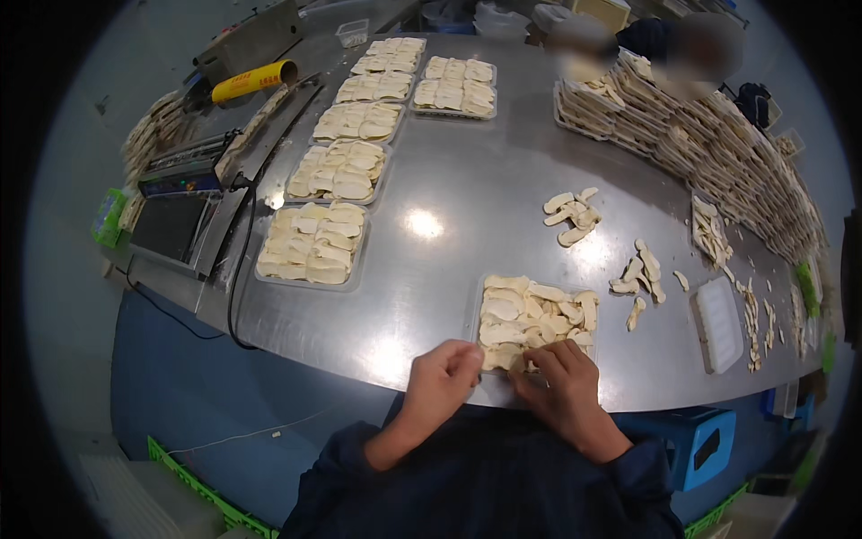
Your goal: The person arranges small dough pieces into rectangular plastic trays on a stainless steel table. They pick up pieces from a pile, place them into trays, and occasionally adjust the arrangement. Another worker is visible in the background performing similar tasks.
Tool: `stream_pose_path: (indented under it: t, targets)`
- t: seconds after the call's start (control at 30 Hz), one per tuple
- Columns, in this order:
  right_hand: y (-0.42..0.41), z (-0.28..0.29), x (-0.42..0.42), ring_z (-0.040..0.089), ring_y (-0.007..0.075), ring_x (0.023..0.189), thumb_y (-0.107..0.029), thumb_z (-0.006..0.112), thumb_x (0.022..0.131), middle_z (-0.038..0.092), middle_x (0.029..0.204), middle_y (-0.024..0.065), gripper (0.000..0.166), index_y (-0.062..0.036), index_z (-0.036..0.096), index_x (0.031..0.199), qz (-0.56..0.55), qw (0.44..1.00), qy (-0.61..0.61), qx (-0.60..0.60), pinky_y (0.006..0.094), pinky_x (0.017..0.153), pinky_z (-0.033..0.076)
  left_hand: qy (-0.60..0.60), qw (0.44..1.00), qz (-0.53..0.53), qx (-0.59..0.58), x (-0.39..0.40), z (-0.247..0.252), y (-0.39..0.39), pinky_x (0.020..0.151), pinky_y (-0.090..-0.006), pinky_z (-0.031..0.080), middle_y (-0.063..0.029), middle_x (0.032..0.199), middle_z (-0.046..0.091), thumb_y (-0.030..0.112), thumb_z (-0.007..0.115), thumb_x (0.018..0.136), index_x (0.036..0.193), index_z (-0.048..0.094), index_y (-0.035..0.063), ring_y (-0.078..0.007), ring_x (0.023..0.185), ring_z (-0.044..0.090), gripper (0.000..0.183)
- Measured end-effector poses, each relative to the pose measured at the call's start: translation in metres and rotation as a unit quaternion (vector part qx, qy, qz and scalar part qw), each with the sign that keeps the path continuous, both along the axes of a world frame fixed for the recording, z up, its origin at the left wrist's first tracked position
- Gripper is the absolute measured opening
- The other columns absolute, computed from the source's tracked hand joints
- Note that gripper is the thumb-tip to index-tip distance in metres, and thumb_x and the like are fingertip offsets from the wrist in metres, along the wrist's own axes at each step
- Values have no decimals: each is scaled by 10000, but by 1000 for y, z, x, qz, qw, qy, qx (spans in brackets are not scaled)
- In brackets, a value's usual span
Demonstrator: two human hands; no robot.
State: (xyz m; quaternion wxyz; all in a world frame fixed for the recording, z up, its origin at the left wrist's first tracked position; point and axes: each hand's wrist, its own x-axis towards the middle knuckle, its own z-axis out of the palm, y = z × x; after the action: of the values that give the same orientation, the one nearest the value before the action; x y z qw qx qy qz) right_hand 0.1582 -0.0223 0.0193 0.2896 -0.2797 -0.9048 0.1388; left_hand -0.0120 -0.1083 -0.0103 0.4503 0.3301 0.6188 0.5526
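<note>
A clear plastic tray (473, 306) of pale dried slices, apparently mushroom, lies in front of me near the table's front edge. Its left part holds larger slices laid in a column; smaller, uneven pieces show on the right. My left hand (441, 377) is at the tray's near left corner with its fingers curled; whether anything is pinched in them is hidden. Over the near edge, my right hand (566, 384) reaches down to the slices, thumb and forefinger close to a front slice (504, 357). Its palm hides part of the near right corner, so its grip does not show.
Filled trays (313, 242) stand in rows at left. Loose slices (572, 215) and a white ridged tray (719, 327) lie at right, below stacked trays (714, 148). A scale (172, 226) with a black cable (252, 269) and a yellow tube (254, 81) occupy the left side. People stand opposite.
</note>
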Motion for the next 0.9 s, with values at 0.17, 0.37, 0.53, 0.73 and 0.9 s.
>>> stream_pose_path:
  t: [0.17,0.37,0.53,0.73,0.9]
  targets:
    - [7,-6,-4,581,269,712,-120,764,696,588,796,82,274,-52,618,919,-40,999,3,5,367,581,483,112,991,67,17,-10,-15,5,579,-204,443,-15,722,630,103,617,907,973,627,-38,-48,641,559,156]
    - [18,-10,41,608,267,661,-106,728,753,607,728,93,198,-43,634,915,-152,986,59,-22,352,583,499,216,969,111,43,-8,-33,9,542,-273,472,-91,645,631,128,631,866,986,637,-6,-141,541,589,180]
    - [34,-25,103,624,270,626,-97,674,792,633,710,134,95,-12,666,834,-343,932,99,-69,345,599,503,239,965,106,34,-15,-31,25,638,-318,506,-143,748,665,144,586,876,1019,627,-8,-219,648,644,213]
    - [48,-19,124,636,312,648,-148,645,812,649,723,162,142,-11,679,803,-379,916,76,-111,377,624,508,267,956,121,28,-17,-38,25,715,-340,522,-187,867,681,126,589,860,1018,627,-16,-279,768,676,216]
    - [111,-3,119,644,368,751,-221,618,827,666,805,181,208,-22,681,833,-360,928,-45,-86,426,678,507,287,950,121,26,-16,-36,22,687,-331,520,-181,839,675,125,602,861,1009,630,-19,-246,724,666,208]
